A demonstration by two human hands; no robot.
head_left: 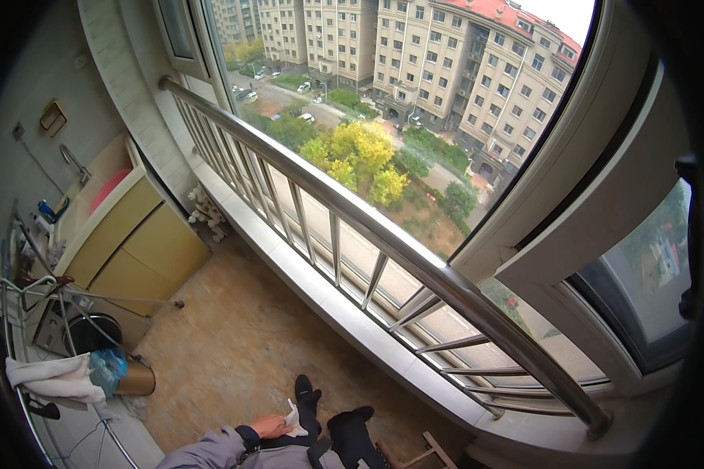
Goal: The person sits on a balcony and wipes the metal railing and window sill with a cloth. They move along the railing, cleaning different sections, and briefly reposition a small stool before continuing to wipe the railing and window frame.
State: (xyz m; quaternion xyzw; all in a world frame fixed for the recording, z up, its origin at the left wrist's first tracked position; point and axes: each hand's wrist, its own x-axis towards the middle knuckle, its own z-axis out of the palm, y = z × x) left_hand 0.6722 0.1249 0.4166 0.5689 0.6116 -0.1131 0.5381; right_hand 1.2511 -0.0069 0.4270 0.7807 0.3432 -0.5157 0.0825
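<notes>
My left hand (272,426) is at the bottom of the head view, its grey sleeve coming in from the lower left. The fingers are closed around a crumpled white cloth (295,420), which sticks up in front of my dark trouser leg and shoe. It is too small to tell whether it is fabric or paper. My right hand does not show.
A metal railing (344,207) runs along the window above a white ledge (313,293). At left stand a yellow sink cabinet (145,254), a drying rack with a white towel (55,375), and a brown bin (139,378) with a blue bag. A wooden frame (430,452) sits lower right.
</notes>
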